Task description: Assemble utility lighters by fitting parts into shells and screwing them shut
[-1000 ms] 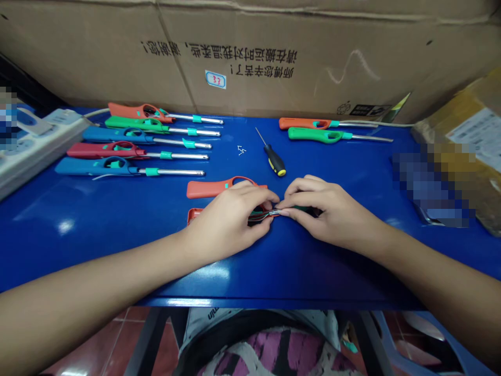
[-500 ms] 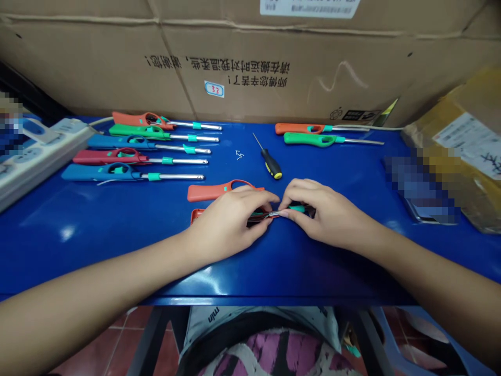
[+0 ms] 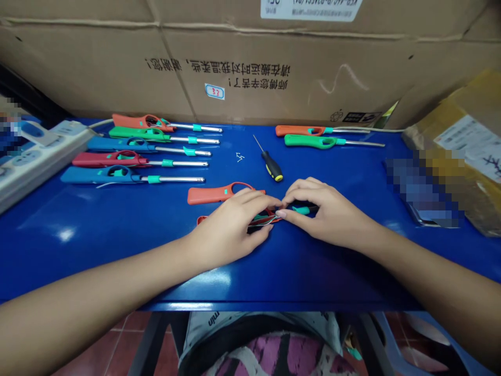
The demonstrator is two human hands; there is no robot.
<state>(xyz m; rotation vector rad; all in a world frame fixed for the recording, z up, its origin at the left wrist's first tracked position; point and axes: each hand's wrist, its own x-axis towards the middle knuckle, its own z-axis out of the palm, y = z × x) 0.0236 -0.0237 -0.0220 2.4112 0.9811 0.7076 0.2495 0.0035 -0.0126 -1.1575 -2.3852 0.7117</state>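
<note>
An opened red gas lighter (image 3: 270,215) lies in front of me, with wires and green parts showing in its shell. My left hand (image 3: 235,224) is closed around the shell, fingers and thumb on opposite sides, hiding much of it. My right hand (image 3: 319,211) pinches at the lighter's front end, where the tube joins; the exact part under the fingertips is hidden. A green collar (image 3: 301,210) shows just beneath the right fingers. Behind my left hand lies a loose orange shell half (image 3: 209,195). A black and yellow screwdriver (image 3: 272,166) rests farther back.
Several lighters with metal tubes lie in a row at the left, among them a blue one (image 3: 102,175). Orange and green (image 3: 309,141) lighters lie back right. A power strip (image 3: 43,156), a cardboard box (image 3: 235,47) and a taped package (image 3: 462,141) border the blue table (image 3: 97,250).
The red lighter has shifted slightly right under my hands, and more of its wires and shell show between them. Both hands stay close together at its front end.
</note>
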